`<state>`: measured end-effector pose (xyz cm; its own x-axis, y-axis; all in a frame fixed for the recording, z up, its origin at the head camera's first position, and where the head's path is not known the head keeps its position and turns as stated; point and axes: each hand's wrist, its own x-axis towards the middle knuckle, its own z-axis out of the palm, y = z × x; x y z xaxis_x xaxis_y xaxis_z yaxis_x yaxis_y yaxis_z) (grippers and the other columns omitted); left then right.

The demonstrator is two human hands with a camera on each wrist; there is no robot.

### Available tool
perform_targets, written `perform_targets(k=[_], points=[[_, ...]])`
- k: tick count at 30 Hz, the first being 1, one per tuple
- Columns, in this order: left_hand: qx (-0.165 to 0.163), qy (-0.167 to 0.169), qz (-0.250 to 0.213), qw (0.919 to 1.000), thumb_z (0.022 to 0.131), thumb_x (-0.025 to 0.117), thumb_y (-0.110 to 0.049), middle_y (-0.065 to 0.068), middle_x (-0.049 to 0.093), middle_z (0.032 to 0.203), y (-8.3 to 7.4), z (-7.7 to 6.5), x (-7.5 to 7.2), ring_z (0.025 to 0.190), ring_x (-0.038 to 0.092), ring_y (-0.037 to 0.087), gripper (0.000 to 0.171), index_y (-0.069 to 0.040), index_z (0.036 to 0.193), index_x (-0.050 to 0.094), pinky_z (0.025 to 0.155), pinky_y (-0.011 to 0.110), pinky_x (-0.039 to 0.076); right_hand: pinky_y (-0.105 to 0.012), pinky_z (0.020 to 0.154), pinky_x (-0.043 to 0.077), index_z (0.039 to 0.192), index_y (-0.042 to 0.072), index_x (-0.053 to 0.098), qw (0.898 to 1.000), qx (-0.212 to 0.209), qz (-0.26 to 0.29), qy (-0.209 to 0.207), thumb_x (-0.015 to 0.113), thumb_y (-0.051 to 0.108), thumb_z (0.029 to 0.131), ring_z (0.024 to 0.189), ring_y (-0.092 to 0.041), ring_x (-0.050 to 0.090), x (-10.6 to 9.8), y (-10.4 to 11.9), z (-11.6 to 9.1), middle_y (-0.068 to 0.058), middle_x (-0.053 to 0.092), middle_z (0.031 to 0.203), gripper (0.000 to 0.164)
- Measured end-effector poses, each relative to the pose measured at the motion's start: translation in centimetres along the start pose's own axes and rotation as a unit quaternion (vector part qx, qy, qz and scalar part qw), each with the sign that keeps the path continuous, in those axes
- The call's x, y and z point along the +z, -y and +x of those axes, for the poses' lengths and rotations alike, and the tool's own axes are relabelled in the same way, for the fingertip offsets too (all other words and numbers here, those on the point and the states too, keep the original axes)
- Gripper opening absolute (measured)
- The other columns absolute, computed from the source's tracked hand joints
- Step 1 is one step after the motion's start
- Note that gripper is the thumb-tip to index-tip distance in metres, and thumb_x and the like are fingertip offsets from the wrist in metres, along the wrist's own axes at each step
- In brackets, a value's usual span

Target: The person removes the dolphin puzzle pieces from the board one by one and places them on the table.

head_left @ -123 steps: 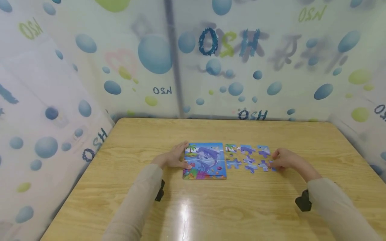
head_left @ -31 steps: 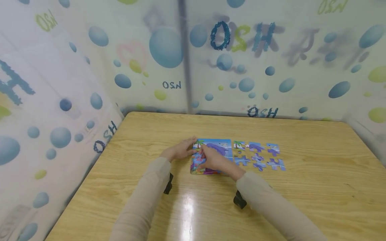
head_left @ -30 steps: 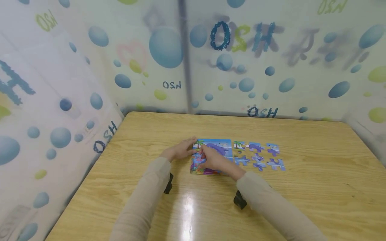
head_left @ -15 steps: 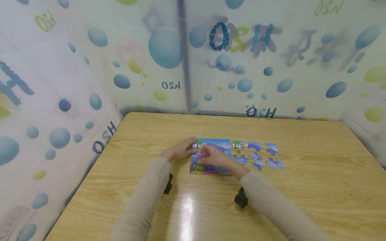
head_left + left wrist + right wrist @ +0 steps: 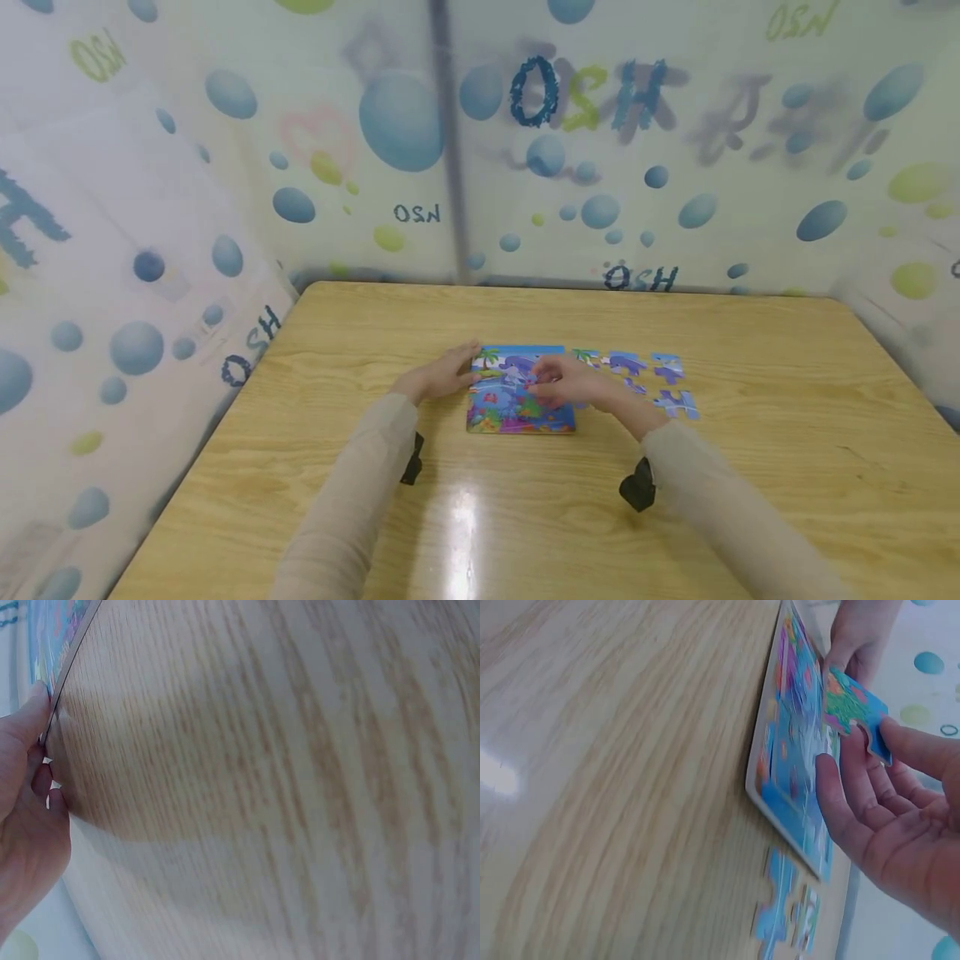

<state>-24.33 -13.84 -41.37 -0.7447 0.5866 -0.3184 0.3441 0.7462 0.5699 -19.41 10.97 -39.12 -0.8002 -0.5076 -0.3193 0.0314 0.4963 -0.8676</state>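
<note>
A dolphin puzzle board (image 5: 551,425) lies flat on the table. At its left edge my left hand (image 5: 442,375) holds it steady, the thumb (image 5: 34,712) on the rim in the left wrist view and the other fingers beside the edge. My right hand (image 5: 573,383) hovers over the board's right half. In the right wrist view it pinches a puzzle piece (image 5: 855,705) printed in green, pink and blue, tilted above the board. Loose puzzle pieces (image 5: 677,404) lie to the right of the board, some of them hidden behind my right hand.
The wooden table (image 5: 375,333) carries the board and several loose pieces set out in two rows. A curtain (image 5: 600,167) with blue bubbles and lettering stands behind the table and along its sides.
My right hand has gone from the loose pieces to the board's left part, then back rightward with a piece. A piece now lies at the lower right of the rows. The left hand stays.
</note>
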Motion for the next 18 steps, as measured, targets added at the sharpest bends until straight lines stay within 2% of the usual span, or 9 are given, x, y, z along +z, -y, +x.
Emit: perform_targets(k=[6,11,18], points=[[-0.006,-0.005,-0.007,0.9999,0.098,0.041,-0.026,0.011,0.003,0.155,0.1,-0.1,0.1,0.143,0.004,0.029,0.06,-0.007,0.147,0.012,0.117,0.045,0.008,-0.035,0.077,0.055,0.113,-0.004,0.05,1.0,0.011,-0.022,0.01,0.056,0.019,0.091,0.087,-0.018,0.066,-1.8,-1.2,-1.8,-0.017,0.063,0.105,0.033],[-0.011,-0.006,-0.018,0.9998,0.098,0.041,-0.025,0.011,0.003,0.155,-0.1,-0.2,0.2,0.143,0.003,0.029,0.06,-0.007,0.147,0.012,0.117,0.045,0.007,-0.037,0.08,0.055,0.107,-0.005,0.053,0.999,0.026,-0.004,0.03,0.055,0.015,0.091,0.086,-0.019,0.067,-3.1,-2.4,-3.3,-0.018,0.062,0.106,0.026],[-0.014,-0.002,-0.019,0.9997,0.098,0.04,-0.024,0.012,0.003,0.155,-0.4,-0.3,0.1,0.143,0.003,0.03,0.06,-0.006,0.147,0.011,0.117,0.046,0.007,-0.034,0.074,0.057,0.105,-0.01,0.053,0.999,0.042,-0.014,0.028,0.053,0.004,0.089,0.076,-0.017,0.067,-4.1,-3.4,-5.2,-0.018,0.065,0.1,0.021]])
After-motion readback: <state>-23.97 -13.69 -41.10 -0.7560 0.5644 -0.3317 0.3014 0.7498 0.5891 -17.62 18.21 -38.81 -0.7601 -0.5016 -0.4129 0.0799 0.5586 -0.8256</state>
